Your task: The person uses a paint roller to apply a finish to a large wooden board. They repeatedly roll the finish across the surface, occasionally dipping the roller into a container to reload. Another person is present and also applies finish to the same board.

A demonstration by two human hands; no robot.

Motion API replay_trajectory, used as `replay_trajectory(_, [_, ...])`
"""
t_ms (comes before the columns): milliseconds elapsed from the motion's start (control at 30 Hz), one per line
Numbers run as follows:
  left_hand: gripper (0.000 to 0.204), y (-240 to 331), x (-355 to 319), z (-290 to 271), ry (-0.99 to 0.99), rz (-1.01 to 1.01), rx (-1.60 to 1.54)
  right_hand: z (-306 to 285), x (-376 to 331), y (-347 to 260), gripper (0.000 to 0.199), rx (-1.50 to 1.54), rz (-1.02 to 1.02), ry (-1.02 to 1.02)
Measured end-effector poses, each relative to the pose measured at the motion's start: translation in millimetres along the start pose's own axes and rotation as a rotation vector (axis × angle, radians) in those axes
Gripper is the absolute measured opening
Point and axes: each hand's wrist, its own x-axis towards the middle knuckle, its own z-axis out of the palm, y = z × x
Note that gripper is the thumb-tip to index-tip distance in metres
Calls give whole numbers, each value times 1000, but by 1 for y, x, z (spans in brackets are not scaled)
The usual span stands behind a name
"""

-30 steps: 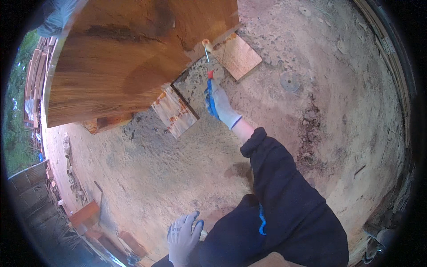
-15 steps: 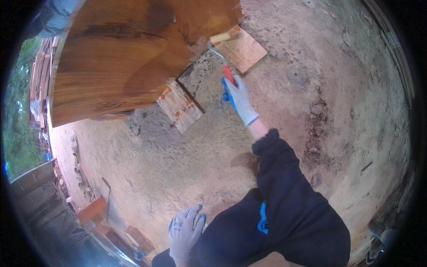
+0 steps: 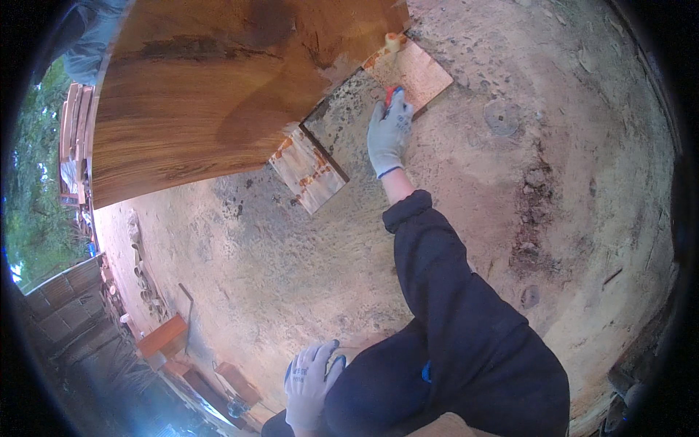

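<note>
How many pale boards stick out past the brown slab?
2: the right board by the roller and right hand, the left board lower in view. The slab may hide others.

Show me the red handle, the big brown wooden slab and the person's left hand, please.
Red handle (image 3: 390, 95): head view, on its short visible end.
Brown wooden slab (image 3: 204, 109): head view, on its broad grained face.
Left hand (image 3: 309, 384): head view, on its gloved back.

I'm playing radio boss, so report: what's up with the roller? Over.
Right hand gripping roller. Left hand by the knee. Roller close to brown slab, pale board jutting out there.
</note>
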Motion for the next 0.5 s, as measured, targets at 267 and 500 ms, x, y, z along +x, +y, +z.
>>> replay_trajectory(267, [33,4,10,3,-101,16,48,13,-1,-48,52,-108,-253,246])
replay_trajectory(500, [34,4,24,-4,-87,19,55,17,-25,-29,38,492,59,-132])
